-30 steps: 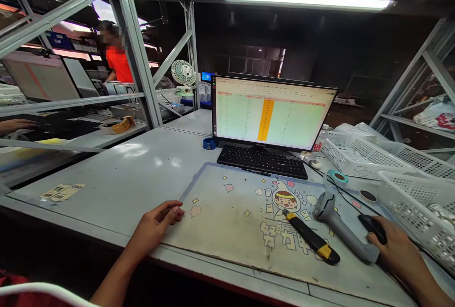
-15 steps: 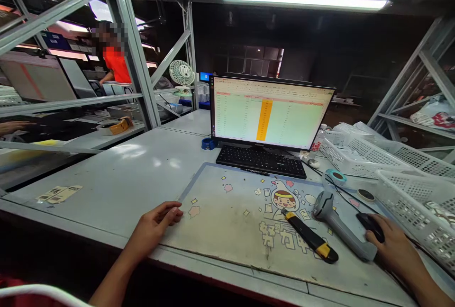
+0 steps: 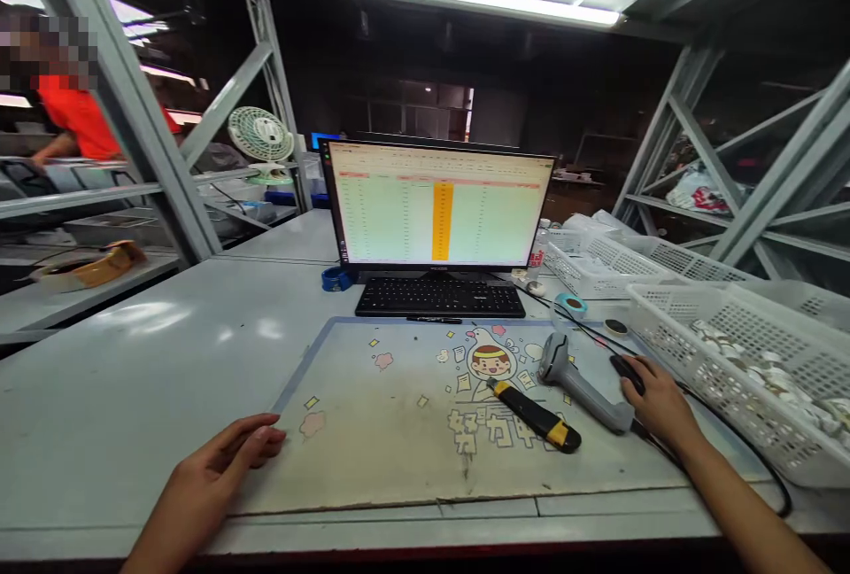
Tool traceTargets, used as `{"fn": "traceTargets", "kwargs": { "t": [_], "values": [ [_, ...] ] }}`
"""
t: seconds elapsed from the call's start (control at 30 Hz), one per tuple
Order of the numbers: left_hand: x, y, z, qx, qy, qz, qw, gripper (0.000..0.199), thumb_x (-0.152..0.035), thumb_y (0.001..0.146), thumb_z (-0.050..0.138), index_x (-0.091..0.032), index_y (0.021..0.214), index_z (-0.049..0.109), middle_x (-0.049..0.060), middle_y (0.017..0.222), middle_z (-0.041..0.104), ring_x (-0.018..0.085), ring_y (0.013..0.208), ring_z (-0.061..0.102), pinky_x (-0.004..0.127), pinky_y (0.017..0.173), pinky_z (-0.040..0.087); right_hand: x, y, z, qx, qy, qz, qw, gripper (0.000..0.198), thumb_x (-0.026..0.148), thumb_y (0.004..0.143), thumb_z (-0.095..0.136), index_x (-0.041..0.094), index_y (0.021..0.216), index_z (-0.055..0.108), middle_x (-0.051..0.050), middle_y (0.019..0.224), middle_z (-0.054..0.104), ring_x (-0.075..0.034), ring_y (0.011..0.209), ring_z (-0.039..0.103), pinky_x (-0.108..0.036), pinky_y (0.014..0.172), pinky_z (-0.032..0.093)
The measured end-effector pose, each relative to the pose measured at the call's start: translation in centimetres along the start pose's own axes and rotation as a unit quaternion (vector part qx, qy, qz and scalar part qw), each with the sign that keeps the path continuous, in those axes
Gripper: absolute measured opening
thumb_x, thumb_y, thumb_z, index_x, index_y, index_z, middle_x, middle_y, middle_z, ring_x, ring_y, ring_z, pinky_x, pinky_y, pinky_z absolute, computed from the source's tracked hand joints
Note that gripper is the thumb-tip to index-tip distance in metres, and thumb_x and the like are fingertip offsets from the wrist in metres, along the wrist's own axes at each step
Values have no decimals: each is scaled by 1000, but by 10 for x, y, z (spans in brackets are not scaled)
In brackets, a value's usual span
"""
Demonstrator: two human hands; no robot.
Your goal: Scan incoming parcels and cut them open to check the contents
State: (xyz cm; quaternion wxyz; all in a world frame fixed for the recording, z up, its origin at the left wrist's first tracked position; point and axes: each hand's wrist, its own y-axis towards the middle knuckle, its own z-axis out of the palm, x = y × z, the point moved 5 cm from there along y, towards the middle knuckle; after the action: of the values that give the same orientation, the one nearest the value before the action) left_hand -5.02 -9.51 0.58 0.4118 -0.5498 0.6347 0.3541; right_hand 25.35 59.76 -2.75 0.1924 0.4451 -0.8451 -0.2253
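Observation:
My right hand is closed over a black computer mouse at the right side of the desk mat. My left hand rests at the mat's left edge, its fingers loosely bent and slightly apart, with nothing in it. Between the hands, a grey barcode scanner lies on the mat close to the mouse. Beside it lies a black and yellow utility knife. Behind the mat stand a black keyboard and a monitor with a spreadsheet on its screen.
White plastic baskets line the right side, the nearest holding small white items. A blue tape roll sits left of the keyboard, a teal roll to its right. A fan and a person in red are at the left.
The view has turned to the right, so the monitor and mat appear further left and more of the near basket shows. My right hand stays on the mouse.

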Motion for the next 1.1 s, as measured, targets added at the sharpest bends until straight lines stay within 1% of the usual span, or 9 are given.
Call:
{"fn": "traceTargets", "kwargs": {
  "t": [0.1,0.2,0.27,0.43,0.6,0.7,0.87,1.0,1.1],
  "values": [
    [6,4,-2,8,29,-12,999,80,-87,63,66,-24,111,75,8,99,84,32,97,80,42,104,62,4,0,-3,2,2,6,1000,56,44,102,40,14,142,66,-20,143,62,-36,127,63,-54,112,52],
    [15,10,-4,15,62,-8,998,76,-86,70,60,-26,116,73,7,106,83,33,106,79,48,113,56,5,0,-3,7,15,2,1000,56,42,102,41,13,144,65,-19,144,62,-36,130,61,-53,113,52],
    [20,13,-4,17,74,-5,997,74,-85,75,57,-27,117,72,7,108,83,33,110,78,50,116,54,5,0,-3,11,23,-2,1000,56,42,103,41,14,145,64,-18,146,61,-35,131,61,-52,114,51],
    [23,14,-5,18,92,0,996,70,-84,82,52,-28,120,73,7,110,83,34,111,78,52,113,56,4,0,-1,19,34,-1,999,54,43,104,42,18,147,63,-16,148,60,-34,131,61,-51,115,51],
    [26,14,-6,4,90,23,996,64,-79,88,51,-28,119,74,7,107,83,31,105,80,44,108,61,3,0,0,10,45,-5,999,52,43,103,43,20,145,65,-15,147,61,-33,132,61,-51,117,49],
    [30,16,-5,7,90,27,996,63,-78,88,53,-28,121,73,6,108,83,30,106,79,43,107,61,2,0,2,8,43,-2,999,52,43,104,43,20,145,64,-15,148,60,-33,133,61,-50,118,48],
    [35,19,-6,10,83,39,996,59,-74,92,54,-27,121,73,6,108,83,29,104,80,39,101,64,1,0,3,6,44,1,999,51,43,103,44,21,145,65,-14,147,60,-31,133,61,-49,118,48],
    [37,20,-6,8,77,37,996,62,-78,90,56,-28,121,73,6,108,84,31,105,80,44,107,61,3,1,1,10,42,1,999,52,41,103,44,19,145,64,-15,148,60,-33,132,61,-51,117,49],
    [35,19,-6,5,71,33,997,63,-80,87,56,-29,119,74,6,106,84,33,105,80,49,110,59,5,0,-1,14,32,12,999,52,40,103,44,19,146,64,-16,148,60,-33,132,61,-51,116,50]
  ]
}}
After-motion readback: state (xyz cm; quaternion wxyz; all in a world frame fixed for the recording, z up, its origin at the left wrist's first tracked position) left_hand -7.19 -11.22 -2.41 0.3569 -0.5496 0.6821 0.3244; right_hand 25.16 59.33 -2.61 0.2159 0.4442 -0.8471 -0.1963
